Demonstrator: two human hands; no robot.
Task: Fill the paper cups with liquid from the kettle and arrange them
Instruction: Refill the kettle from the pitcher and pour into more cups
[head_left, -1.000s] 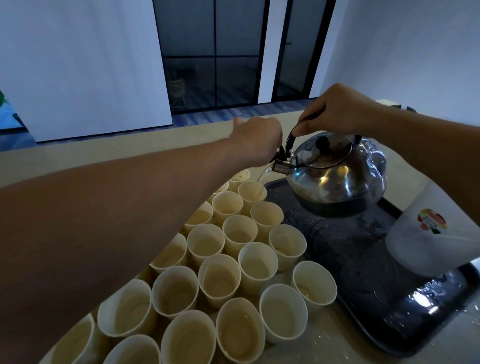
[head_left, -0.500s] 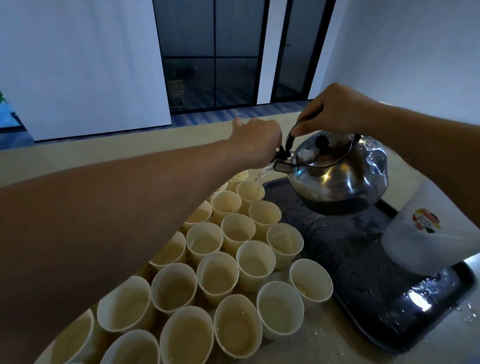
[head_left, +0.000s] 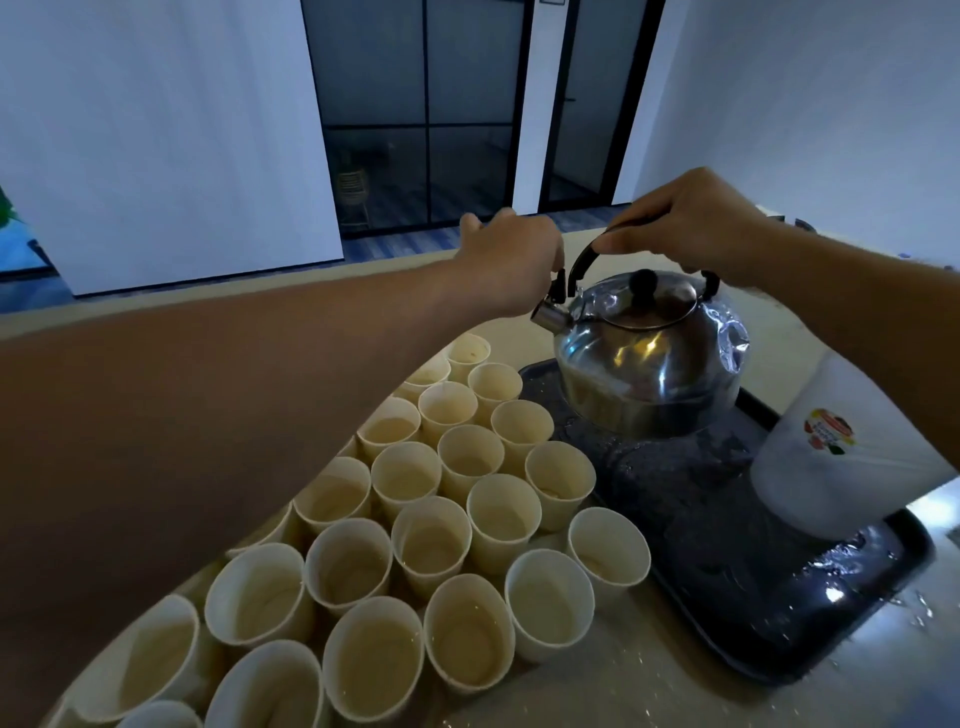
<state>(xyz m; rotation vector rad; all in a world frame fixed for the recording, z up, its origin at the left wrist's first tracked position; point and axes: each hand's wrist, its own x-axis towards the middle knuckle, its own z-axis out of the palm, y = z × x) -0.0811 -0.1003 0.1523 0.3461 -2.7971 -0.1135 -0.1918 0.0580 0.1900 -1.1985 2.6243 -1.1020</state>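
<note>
R hand (head_left: 691, 223) grips kettle (head_left: 649, 358) handle, L hand (head_left: 511, 265) pinches spout cap; tip slowly, spout right over far cups (head_left: 470, 353) at frame centre.

Glossy dented metal kettle (head_left: 649, 364), matt paper cups (head_left: 431, 540), wet shiny black plastic tray (head_left: 769, 613)

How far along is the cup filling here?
Mostly done: the near paper cups hold liquid in packed rows. In hand: the right hand holds the kettle over the tray; the left hand is at its spout. Far cups' levels are unclear.
</note>
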